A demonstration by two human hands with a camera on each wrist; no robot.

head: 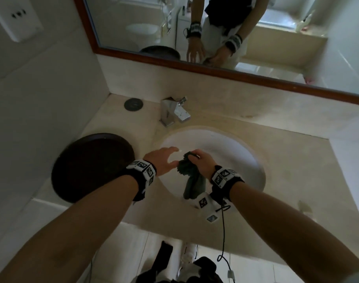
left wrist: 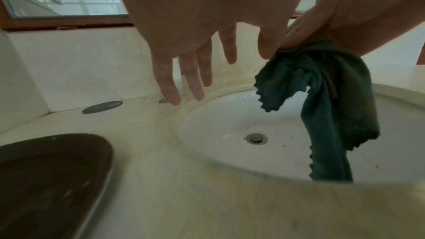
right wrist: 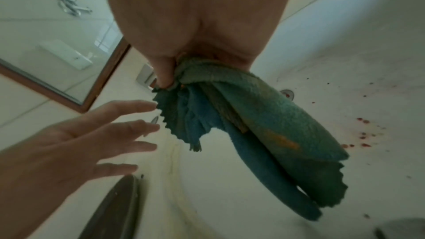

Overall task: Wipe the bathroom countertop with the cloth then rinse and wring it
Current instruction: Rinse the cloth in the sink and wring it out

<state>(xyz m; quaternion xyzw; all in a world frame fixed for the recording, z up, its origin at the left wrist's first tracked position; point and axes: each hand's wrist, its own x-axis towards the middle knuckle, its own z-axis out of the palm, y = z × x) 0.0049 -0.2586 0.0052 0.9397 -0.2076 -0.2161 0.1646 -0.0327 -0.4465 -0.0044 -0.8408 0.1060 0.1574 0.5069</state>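
My right hand [head: 199,160] grips the bunched top of a dark teal cloth [head: 192,180] [left wrist: 331,97] [right wrist: 264,124], which hangs down over the white sink basin [head: 235,152] [left wrist: 230,121]. An orange stain shows on the cloth in the right wrist view. My left hand [head: 164,160] [left wrist: 197,61] [right wrist: 92,139] hovers just left of the cloth with its fingers spread and straight, holding nothing. The beige countertop [head: 286,160] [left wrist: 184,197] surrounds the basin. The chrome faucet [head: 174,111] stands behind the basin, with no water visible.
A dark round tray [head: 90,166] [left wrist: 50,184] lies on the counter left of the sink. A dark round cap [head: 133,104] [left wrist: 102,107] sits in the back left corner. A wood-framed mirror [head: 195,27] runs along the wall. Reddish specks [right wrist: 363,134] dot the basin near the drain [left wrist: 256,138].
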